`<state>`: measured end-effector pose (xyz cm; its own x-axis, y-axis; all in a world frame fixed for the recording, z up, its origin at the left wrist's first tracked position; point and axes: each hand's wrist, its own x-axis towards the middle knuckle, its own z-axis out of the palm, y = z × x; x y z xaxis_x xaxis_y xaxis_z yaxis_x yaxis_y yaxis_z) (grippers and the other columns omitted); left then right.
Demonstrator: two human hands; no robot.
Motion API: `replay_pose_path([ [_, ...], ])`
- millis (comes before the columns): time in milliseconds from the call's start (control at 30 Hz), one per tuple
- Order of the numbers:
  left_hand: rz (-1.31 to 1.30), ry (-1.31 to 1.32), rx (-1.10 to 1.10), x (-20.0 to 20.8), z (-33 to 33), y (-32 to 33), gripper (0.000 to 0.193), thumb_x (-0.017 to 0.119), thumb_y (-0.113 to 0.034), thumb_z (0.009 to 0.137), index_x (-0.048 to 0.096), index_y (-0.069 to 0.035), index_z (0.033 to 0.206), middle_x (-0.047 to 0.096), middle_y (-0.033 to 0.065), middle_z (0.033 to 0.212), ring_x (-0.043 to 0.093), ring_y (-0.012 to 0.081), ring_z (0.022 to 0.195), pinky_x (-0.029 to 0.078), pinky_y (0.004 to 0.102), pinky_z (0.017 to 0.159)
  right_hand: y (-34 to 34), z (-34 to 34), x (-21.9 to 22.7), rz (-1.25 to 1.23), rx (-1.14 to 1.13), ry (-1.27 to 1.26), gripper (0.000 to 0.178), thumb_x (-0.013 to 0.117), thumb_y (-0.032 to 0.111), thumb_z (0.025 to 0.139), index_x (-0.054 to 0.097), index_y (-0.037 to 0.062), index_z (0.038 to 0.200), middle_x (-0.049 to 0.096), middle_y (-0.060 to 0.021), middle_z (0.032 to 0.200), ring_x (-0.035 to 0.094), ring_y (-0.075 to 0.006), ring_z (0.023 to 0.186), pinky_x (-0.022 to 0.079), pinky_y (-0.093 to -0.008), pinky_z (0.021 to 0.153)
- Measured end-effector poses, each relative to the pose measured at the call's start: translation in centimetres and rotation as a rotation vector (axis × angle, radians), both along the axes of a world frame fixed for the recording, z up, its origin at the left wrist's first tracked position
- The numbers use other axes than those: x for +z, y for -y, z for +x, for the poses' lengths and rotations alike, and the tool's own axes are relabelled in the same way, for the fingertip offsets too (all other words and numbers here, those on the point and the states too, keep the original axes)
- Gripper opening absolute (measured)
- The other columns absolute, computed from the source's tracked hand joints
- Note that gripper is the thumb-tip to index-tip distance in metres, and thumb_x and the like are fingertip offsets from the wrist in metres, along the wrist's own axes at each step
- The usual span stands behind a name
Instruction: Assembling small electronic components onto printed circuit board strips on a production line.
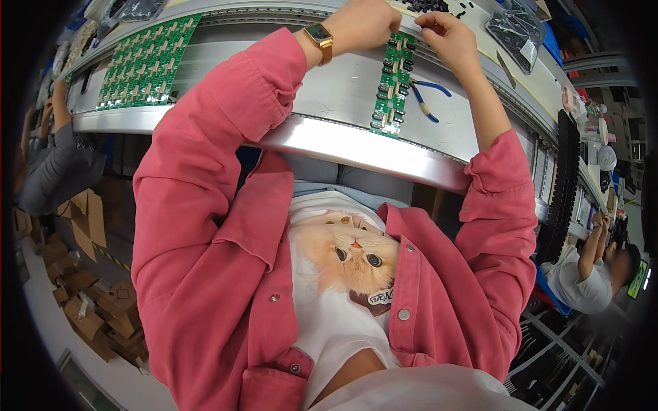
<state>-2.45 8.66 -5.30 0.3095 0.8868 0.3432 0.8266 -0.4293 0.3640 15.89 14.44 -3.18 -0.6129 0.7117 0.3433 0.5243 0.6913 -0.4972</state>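
Observation:
My left hand (364,26) is at the far end of a narrow green circuit board (389,103), its fingers curled together. Whatever they hold, if anything, is hidden. Across the board's far end, my right hand (450,40) pinches what looks like a small black component (420,27) between thumb and finger. Black and pale parts stand in rows along the board, which lies lengthwise across the metal line. Just right of it rest side cutters (430,99) with blue and yellow handles, jaws toward the board.
A larger green panel (147,61) of many boards lies to the left. Loose black components (428,5) are scattered beyond my hands. A bag of dark parts (517,38) and tweezers (506,70) lie at the far right. A shiny metal rail (329,140) runs in front of me; co-workers sit on both sides.

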Motion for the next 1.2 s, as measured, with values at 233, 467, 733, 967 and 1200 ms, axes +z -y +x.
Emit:
replay_pose_path([
  [233,0.276,-0.028,0.37,-0.7,-3.6,-3.6,0.015,0.053,-0.013,0.075,0.064,-0.005,0.07,0.064,0.0169,0.073,0.06,0.037,0.066,0.048,0.0429,0.063,0.1,0.5,-0.7,-0.158,0.066,-0.044,0.018,0.06,0.005,0.074,0.069,0.0093,0.09,0.066,-0.0018,0.078,0.057,-0.0135,0.067,0.046,-0.0244,0.065],
  [467,0.221,-0.109,0.328,-3.4,-4.2,-6.7,0.014,0.054,-0.013,0.074,0.064,-0.004,0.072,0.065,0.0167,0.074,0.061,0.0363,0.067,0.048,0.0418,0.062,0.0,1.3,-0.6,-0.081,0.08,0.085,0.017,0.06,0.004,0.074,0.068,0.0082,0.088,0.066,-0.0017,0.076,0.056,-0.0135,0.064,0.046,-0.0244,0.063],
  [733,0.213,-0.426,0.26,-8.7,-7.0,-11.3,0.012,0.054,-0.011,0.073,0.065,-0.004,0.073,0.065,0.0148,0.073,0.061,0.0338,0.065,0.048,0.0397,0.061,-0.7,1.0,-2.0,-0.085,0.092,0.089,0.015,0.06,0.003,0.073,0.069,0.0074,0.084,0.066,-0.0026,0.075,0.055,-0.0145,0.06,0.046,-0.0253,0.061],
  [967,0.102,0.121,0.216,-1.6,-3.6,-4.7,0.01,0.056,-0.008,0.07,0.065,-0.003,0.074,0.065,0.0124,0.07,0.06,0.0324,0.062,0.048,0.0365,0.059,-0.1,0.5,-1.4,-0.066,0.123,0.105,0.015,0.06,0.004,0.074,0.07,0.007,0.084,0.067,-0.0031,0.075,0.056,-0.0153,0.059,0.047,-0.026,0.061],
  [1200,-0.154,0.336,0.083,1.6,-1.4,-1.7,0.014,0.06,-0.007,0.071,0.067,-0.002,0.082,0.066,0.009,0.071,0.058,0.0212,0.059,0.047,0.0289,0.057,0.0,0.4,-1.3,-0.032,0.109,0.129,0.014,0.06,0.004,0.074,0.07,0.0068,0.084,0.068,-0.0037,0.077,0.057,-0.0161,0.06,0.048,-0.0271,0.061],
])
